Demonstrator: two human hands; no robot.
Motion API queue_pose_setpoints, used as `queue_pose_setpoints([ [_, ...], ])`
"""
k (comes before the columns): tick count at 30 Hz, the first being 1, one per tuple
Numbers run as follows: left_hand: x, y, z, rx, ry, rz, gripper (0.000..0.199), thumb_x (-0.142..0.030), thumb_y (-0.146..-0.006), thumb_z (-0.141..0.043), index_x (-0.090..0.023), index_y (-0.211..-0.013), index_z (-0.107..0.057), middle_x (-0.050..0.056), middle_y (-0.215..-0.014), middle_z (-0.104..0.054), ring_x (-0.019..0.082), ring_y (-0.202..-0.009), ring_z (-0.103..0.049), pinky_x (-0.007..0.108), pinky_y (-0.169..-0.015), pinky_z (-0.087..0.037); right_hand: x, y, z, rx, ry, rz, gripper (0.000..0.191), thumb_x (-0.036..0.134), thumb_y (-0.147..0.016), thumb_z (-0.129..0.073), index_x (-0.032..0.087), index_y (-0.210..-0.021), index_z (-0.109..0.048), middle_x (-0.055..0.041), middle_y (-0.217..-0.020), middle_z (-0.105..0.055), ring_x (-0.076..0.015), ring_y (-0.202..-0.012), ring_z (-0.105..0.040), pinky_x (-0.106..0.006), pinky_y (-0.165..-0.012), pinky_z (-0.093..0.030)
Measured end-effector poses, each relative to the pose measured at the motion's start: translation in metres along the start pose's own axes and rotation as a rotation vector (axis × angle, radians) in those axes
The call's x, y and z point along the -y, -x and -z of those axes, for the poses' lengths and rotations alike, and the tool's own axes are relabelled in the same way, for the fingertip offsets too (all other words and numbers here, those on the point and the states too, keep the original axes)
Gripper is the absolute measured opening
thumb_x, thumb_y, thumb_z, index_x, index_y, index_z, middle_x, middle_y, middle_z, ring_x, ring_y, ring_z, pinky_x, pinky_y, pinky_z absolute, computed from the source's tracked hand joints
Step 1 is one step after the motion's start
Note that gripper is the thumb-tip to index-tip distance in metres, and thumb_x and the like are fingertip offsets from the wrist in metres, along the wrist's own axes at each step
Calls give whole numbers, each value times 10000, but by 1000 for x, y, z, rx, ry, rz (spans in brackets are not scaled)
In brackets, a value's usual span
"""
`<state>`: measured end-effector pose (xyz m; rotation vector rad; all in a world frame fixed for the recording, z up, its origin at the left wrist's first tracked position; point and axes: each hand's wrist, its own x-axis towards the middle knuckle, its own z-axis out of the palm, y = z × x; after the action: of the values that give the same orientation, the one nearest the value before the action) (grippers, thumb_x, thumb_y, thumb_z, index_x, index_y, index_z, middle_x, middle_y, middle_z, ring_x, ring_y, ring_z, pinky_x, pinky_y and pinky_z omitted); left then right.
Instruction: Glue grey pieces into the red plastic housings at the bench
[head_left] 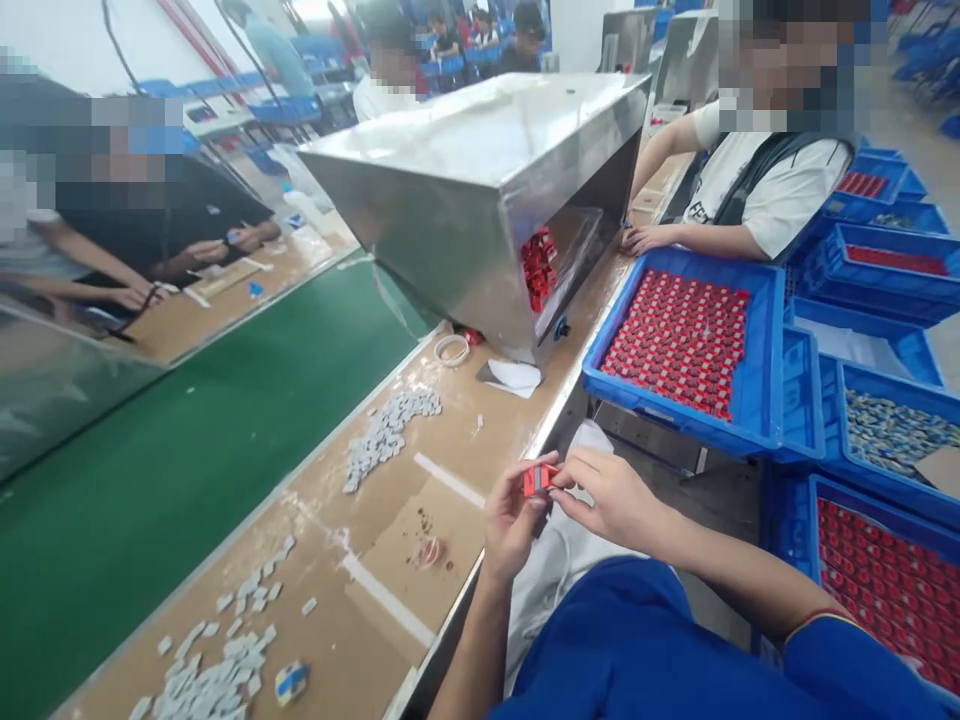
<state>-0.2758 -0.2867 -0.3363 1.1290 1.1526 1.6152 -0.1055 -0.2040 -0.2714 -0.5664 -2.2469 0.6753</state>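
Observation:
In front of my body, above the table's near edge, I hold a small red plastic part with a grey strip across its face. My left hand is closed round it from the left, thumb below and fingers behind. The fingertips of my right hand pinch its right edge; whether they grip a further small piece there I cannot make out. Left of my hands, small flat grey pieces lie in a curved pile and in a looser heap nearer me.
A metal hood stands on the table, red parts inside. To the right, a blue crate holds rows of red parts, with more crates beyond. A green belt runs along the left. Co-workers sit across and ahead.

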Motion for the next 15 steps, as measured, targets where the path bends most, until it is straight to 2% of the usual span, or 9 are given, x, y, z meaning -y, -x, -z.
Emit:
queue_pose_setpoints([
  [3, 8, -39, -18, 53, -29, 35, 443, -480, -938, -760, -202, -1279, -706, 192, -1336, -766, 292, -1143, -782, 395, -947, -647, -33, -11, 20, -33, -48, 3, 152, 195, -923, -648, 299, -892, -542, 14, -784, -678, -218, -674, -713, -352, -543, -611],
  [6, 31, -85, -23, 109, -67, 49, 608, -587, -943, -710, -223, -1421, -621, 207, -1409, -724, 319, -1213, -758, 454, -1013, -629, -84, -27, 42, -56, -48, -14, 127, 215, -898, -674, 288, -876, -572, 26, -740, -672, -189, -612, -686, -309, -513, -572],
  [8, 55, -113, -15, 47, -214, 65, 670, -635, -953, -663, -209, -1463, -584, 221, -1432, -705, 337, -1252, -738, 515, -1071, -598, -132, -46, 62, -75, -1, -52, 90, 200, -915, -659, 255, -853, -622, 6, -739, -679, -184, -624, -685, -295, -545, -553],
  [10, 83, -129, 0, -105, -496, 93, 559, -590, -974, -641, -179, -1352, -667, 217, -1358, -742, 351, -1247, -734, 575, -1104, -566, -189, -76, 84, -26, 196, -214, 112, 215, -960, -644, 216, -851, -670, -20, -793, -714, -175, -685, -708, -276, -616, -543],
  [12, 109, -134, 15, -231, -734, 90, 436, -520, -980, -630, -175, -1225, -735, 193, -1257, -781, 359, -1194, -749, 609, -1078, -573, -251, -116, 105, 80, 511, -468, 144, 274, -1000, -650, 189, -906, -717, -59, -905, -763, -182, -798, -746, -266, -700, -533],
  [15, 135, -125, 25, -268, -910, 16, 313, -410, -994, -595, -202, -1132, -784, 166, -1258, -774, 336, -1199, -743, 573, -1057, -598, -336, -185, 127, 110, 699, -636, 207, 237, -1034, -599, 99, -1019, -753, -210, -1036, -776, -272, -900, -773, -323, -721, -507],
])
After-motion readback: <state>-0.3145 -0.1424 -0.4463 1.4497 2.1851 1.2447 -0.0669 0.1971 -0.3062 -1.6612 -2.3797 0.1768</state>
